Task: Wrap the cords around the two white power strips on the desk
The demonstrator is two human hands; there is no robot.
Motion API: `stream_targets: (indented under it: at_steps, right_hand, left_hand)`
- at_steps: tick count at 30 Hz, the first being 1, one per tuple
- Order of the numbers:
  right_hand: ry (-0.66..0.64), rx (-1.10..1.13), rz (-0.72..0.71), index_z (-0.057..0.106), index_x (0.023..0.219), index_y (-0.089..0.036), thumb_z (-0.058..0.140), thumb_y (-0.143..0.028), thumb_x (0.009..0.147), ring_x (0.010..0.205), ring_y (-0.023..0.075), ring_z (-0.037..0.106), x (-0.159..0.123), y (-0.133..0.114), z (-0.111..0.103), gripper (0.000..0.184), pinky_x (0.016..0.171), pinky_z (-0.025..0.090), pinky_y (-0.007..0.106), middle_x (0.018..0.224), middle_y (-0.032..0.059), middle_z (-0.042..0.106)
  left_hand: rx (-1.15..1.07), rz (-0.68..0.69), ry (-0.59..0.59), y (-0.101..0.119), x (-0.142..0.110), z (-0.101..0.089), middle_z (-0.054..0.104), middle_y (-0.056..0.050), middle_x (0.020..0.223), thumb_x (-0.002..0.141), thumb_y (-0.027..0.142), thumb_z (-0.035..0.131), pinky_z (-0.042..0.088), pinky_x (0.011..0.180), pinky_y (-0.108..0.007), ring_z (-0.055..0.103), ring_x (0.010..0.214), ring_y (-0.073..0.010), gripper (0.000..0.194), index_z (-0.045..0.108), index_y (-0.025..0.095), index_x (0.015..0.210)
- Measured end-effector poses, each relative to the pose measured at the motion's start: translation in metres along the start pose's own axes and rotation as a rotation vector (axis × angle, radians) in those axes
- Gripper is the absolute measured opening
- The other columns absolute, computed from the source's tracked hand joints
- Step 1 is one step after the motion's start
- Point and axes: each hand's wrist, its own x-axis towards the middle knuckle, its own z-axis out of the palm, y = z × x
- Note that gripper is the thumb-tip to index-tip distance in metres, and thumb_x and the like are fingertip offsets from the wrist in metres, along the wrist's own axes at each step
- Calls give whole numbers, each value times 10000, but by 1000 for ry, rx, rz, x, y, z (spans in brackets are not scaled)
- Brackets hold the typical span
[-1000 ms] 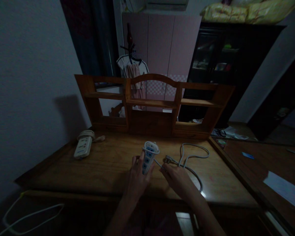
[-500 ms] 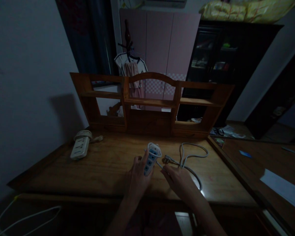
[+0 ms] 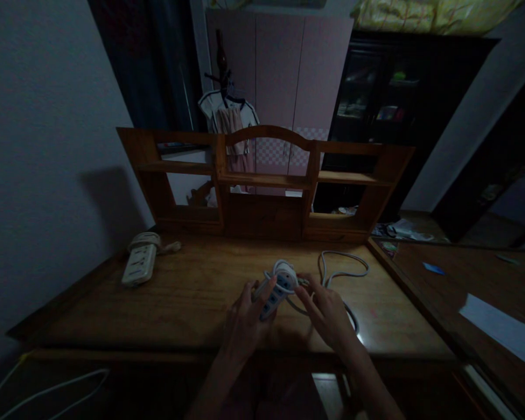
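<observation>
A white power strip [image 3: 269, 306] with blue socket faces is tilted above the wooden desk, gripped by my left hand [image 3: 245, 318] with the thumb along its top. Turns of thin pale cord [image 3: 284, 268] loop around its far end. My right hand [image 3: 328, 309] is at that end, fingers bent around the cord and touching the strip's side; the exact pinch is partly hidden. A slack stretch of cord hangs below, between strip and right hand. More grey cord [image 3: 345, 273] lies in a loose loop on the desk beyond the right hand. The plug is mostly covered by my fingers.
Another white power strip [image 3: 139, 265], its cord bundled, lies on the desk's left side by the wall. A wooden shelf unit [image 3: 262, 182] stands along the back edge. At the right, a lower brown surface holds a paper sheet [image 3: 503, 329] and a blue card [image 3: 433, 268].
My right hand has moved up and in, from the cord beside the strip to the strip's far end. The plug, visible before, is now largely hidden. The view has shifted slightly.
</observation>
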Motion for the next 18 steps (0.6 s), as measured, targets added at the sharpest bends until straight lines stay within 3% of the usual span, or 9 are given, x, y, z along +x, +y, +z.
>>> stream_targets:
  at_steps: [2,5,9,14,18]
  right_hand:
    - [110,104,-7,542,1230,-249,401,-434,976,757,181,640,4,-2,-1,344,661,441,266,862,22,680]
    - [244,213,-124,546,1259,-252,399,-359,983,1061,201,583,12,-9,-1,330,873,443,303,1162,58,625]
    - [121,267,-243,554,1274,-268,414,-303,979,1181,198,511,21,-18,4,328,992,400,332,1263,44,574]
    - [62,255,-253,567,1254,-242,533,-336,926,1108,210,552,26,-19,6,343,955,429,332,1200,61,603]
    - [-79,298,-204,607,1180,-217,545,-400,910,1022,215,587,28,-18,-4,332,896,461,332,1109,60,641]
  left_hand:
    - [15,4,-1,1,1,-1,436,-78,1289,833,251,612,537,762,-310,586,1033,-227,706,262,406,1425]
    - [25,30,-20,2,2,-1,432,-81,1278,850,266,591,536,775,-323,574,1050,-229,674,268,414,1422]
    - [17,44,-52,2,3,-3,421,-86,1285,866,288,571,532,803,-335,557,1077,-232,654,260,402,1429]
    - [39,87,-53,0,0,-3,429,-101,1278,884,332,543,536,794,-335,563,1065,-239,634,247,382,1442]
    - [99,115,-21,-2,-6,0,435,-104,1285,852,311,590,539,799,-353,567,1064,-254,690,242,401,1441]
